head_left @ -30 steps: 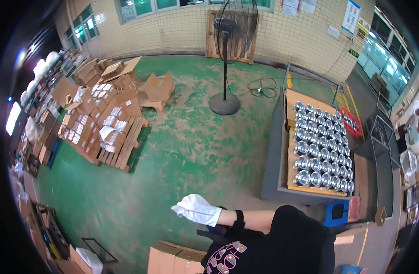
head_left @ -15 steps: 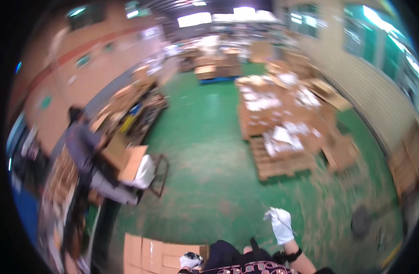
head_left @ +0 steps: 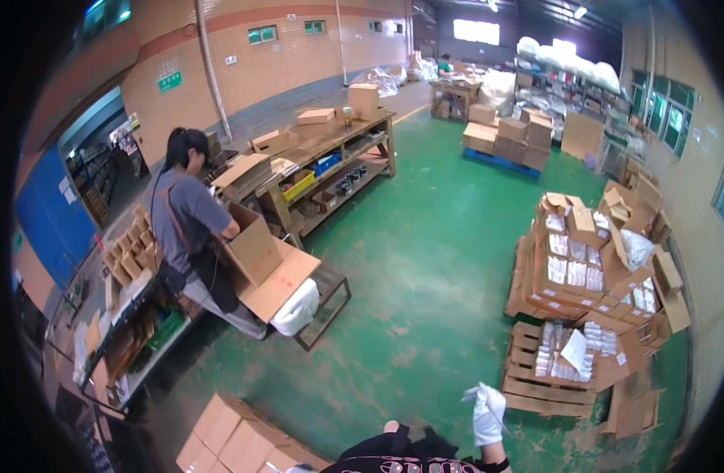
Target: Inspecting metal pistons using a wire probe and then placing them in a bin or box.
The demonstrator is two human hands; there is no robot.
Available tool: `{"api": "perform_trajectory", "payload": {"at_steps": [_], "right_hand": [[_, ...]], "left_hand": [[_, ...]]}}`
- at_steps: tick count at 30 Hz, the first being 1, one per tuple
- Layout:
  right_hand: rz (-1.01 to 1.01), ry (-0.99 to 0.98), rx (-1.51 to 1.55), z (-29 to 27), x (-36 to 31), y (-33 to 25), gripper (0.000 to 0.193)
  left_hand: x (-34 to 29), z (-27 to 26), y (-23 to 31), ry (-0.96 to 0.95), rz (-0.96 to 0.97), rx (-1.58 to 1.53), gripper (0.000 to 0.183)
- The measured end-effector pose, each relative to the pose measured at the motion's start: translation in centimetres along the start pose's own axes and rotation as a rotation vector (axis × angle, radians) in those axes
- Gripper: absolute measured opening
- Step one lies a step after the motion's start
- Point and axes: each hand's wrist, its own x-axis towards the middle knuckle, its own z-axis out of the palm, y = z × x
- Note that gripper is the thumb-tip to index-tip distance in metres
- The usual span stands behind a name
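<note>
My right hand [head_left: 487, 414], in a white glove, is raised over the green floor at the lower right. Its fingers are drawn together round a thin, wire-like thing [head_left: 501, 425], whose exact kind I cannot make out. Of my left hand [head_left: 301, 468] only a scrap of white glove shows at the bottom edge; its fingers are hidden. Beside it, at the lower left, are brown cardboard boxes [head_left: 244, 437] set close together.
On the left a person [head_left: 192, 213] leans into an open carton [head_left: 255, 244] on a metal stand [head_left: 326, 315]. Behind is a long wooden workbench [head_left: 338, 138]. On the right, a wooden pallet [head_left: 547, 398] holds white packs, near stacked cartons [head_left: 559, 296]. A blue pallet [head_left: 504, 162] stands farther off.
My view has swung to the left and sharpened. My right hand stays raised with the thin thing. My left hand, earlier at the boxes beside a dark round thing, has mostly left the picture.
</note>
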Motion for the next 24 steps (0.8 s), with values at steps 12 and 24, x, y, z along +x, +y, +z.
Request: {"api": "perform_trajectory", "payload": {"at_steps": [12,24], "right_hand": [[-0.102,0.021,-0.010,10.3,33.5,7.3,0.043],[-0.259,-0.244,0.055,27.2,68.2,9.6,0.042]], "left_hand": [[22.9,-27.8,33.9,0.256,0.177,0.050,0.063],[30.4,-31.6,46.6,-0.015,-0.181,-0.157,0.071]]}}
